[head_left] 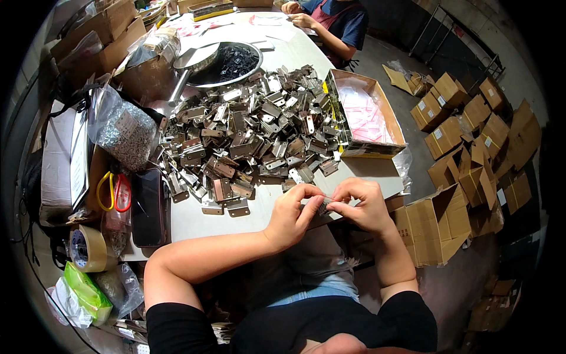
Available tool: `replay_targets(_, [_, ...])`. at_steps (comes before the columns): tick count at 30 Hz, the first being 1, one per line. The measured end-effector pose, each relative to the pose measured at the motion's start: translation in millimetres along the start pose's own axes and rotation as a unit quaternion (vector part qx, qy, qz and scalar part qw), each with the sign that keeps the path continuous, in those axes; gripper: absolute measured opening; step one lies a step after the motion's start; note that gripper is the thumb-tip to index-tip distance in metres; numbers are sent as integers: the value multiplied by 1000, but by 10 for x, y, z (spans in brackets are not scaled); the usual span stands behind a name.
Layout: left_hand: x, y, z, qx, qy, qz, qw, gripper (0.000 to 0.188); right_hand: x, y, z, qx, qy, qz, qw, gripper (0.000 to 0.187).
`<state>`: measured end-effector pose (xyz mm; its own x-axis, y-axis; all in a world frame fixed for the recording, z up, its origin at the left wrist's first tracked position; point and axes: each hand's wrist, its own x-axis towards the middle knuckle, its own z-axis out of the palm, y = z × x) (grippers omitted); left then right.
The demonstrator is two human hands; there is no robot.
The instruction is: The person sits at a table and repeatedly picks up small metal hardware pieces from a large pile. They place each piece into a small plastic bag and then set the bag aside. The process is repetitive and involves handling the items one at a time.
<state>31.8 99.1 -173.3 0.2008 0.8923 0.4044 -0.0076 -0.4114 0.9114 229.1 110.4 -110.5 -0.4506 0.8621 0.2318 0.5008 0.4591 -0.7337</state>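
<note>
Right at the table's near edge, left hand and right hand meet, fingertips pinched on a small grey part; brackets crowd beyond, the box hems the far right (a bare strip fronts the heap, left of the hands).

On the table, a heap of brackets; behind the heap, a bowl with small parts in it. Left of the heap, a bag of fasteners; right of it, a box with plastic bags inside and, farther right, cartons. In front, the left hand and right hand.
</note>
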Motion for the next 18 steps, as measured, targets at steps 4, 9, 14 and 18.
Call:
replay_targets(4, [9, -8, -2, 44, 17, 55, 997, 9, 56, -50, 84, -3, 29, -47, 998, 16])
replay_targets(9, [4, 8, -1, 40, 9, 56, 998, 9, 35, -34, 122, -36, -11, -72, 997, 11])
replay_targets(14, [13, -56, -3, 6, 27, -6, 1000, 12, -118, 80, -17, -40, 13, -39, 998, 10])
replay_targets(18, [8, -45, 25, 4, -24, -3, 1000, 14, -365, 156, -134, -34, 50, 10, 998, 9])
